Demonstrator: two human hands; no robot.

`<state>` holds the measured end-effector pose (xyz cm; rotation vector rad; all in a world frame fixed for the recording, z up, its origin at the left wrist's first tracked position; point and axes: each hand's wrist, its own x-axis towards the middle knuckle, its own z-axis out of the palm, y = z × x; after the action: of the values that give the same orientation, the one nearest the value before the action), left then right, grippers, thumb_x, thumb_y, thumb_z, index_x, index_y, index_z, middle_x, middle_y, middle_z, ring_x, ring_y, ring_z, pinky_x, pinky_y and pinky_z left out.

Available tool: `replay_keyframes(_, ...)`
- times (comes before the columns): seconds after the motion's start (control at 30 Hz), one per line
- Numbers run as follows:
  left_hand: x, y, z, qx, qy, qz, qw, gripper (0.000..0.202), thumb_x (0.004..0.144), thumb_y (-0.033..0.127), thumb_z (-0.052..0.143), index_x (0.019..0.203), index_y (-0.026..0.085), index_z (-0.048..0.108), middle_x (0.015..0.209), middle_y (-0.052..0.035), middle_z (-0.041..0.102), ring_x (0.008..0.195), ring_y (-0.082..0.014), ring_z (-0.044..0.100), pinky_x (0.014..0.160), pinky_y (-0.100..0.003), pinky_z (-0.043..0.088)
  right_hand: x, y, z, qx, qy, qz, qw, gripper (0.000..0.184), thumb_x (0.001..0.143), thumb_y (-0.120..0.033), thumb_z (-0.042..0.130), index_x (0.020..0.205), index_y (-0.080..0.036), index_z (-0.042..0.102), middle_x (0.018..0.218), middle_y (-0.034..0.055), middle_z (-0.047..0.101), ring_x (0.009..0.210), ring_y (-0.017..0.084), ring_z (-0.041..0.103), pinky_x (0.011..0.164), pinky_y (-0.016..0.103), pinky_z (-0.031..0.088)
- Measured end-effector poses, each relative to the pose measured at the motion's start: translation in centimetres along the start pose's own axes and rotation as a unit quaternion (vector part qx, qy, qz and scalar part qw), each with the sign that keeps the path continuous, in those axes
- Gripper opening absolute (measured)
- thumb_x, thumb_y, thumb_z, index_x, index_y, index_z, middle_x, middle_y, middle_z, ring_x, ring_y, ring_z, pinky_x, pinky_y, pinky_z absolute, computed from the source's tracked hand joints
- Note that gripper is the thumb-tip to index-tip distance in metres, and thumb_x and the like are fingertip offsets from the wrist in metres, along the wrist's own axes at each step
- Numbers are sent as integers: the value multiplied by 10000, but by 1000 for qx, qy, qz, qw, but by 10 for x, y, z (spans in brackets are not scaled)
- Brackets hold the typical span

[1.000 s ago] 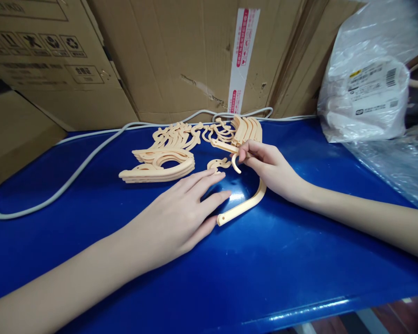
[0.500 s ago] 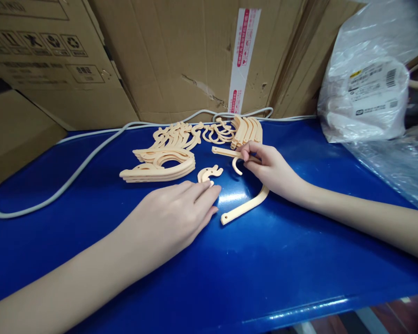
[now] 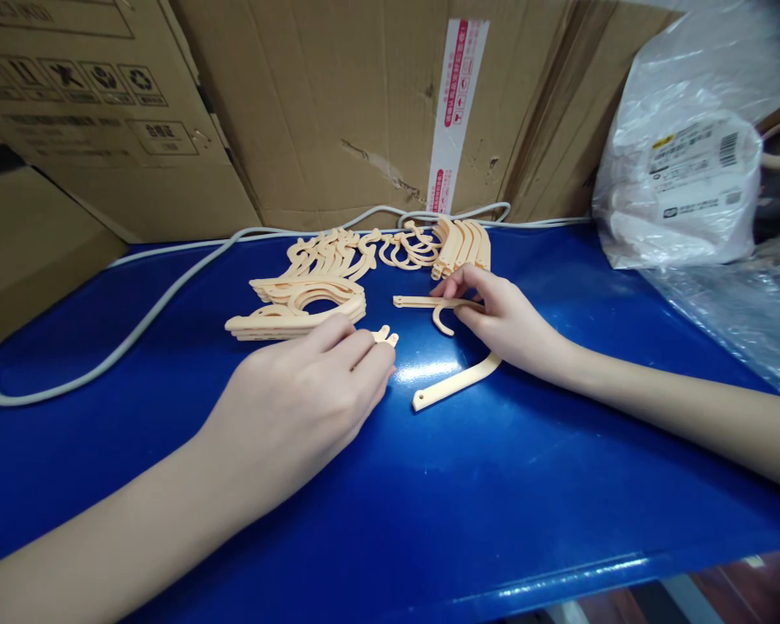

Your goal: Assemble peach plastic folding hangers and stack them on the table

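Note:
Pinched in the fingers of my left hand (image 3: 305, 381) is a small cream plastic connector piece (image 3: 387, 336); only its two-pronged end shows past the fingertips. My right hand (image 3: 503, 316) is closed on a straight-ended cream hanger arm (image 3: 417, 302), with a curved hook (image 3: 442, 324) hanging just below it. Whether the hook is joined to the arm I cannot tell. A second hanger arm (image 3: 453, 386) lies on the blue table below my right hand, its far end hidden by that hand. To the left, behind my left hand, sits a stack of folded hangers (image 3: 286, 326).
Toward the back are a pile of loose curved pieces (image 3: 331, 253), several hooks (image 3: 408, 251) and a row of hanger arms (image 3: 463, 244). A white cable (image 3: 188, 282) crosses the blue table (image 3: 494, 520) before cardboard boxes (image 3: 338, 104). A plastic-wrapped roll (image 3: 682, 186) stands right.
My left hand has closed on the connector piece, lifting and turning it slightly left from where it lay. The arm in my right hand has tilted a little toward level and shifted lower.

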<state>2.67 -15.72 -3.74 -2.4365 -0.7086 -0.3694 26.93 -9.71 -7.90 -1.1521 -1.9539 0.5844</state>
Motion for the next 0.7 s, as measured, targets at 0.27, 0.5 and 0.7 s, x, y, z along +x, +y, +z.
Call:
replay_keyframes(0.27, 2, -2, 5, 12, -31, -45, 998, 311, 994, 233, 427, 930, 108, 705, 879, -122, 720, 843, -329, 689, 598, -427, 569, 6, -34, -18, -106, -3, -80, 991, 290, 1003, -347, 458, 765, -206, 545, 757, 12, 601, 763, 174, 535, 769, 342, 377)
replay_keyframes(0.5, -1, -3, 9, -7, -25, -24, 999, 336, 974, 224, 467, 1021, 25, 734, 907, -158, 749, 925, -350, 704, 732, -443, 601, -4, -48, -30, -261, -141, -265, 918, 281, 944, -204, 387, 664, -228, 403, 639, 18, 534, 628, 175, 400, 687, 369, 314)
replay_keyframes(0.7, -3, -3, 9, -24, -19, -35, 999, 314, 968, 193, 457, 997, 46, 733, 904, -140, 754, 906, -329, 720, 694, -415, 599, -21, -32, -26, -276, -180, -304, 894, 219, 999, -318, 442, 948, -183, 607, 912, 76, 662, 832, 203, 565, 728, 347, 385)
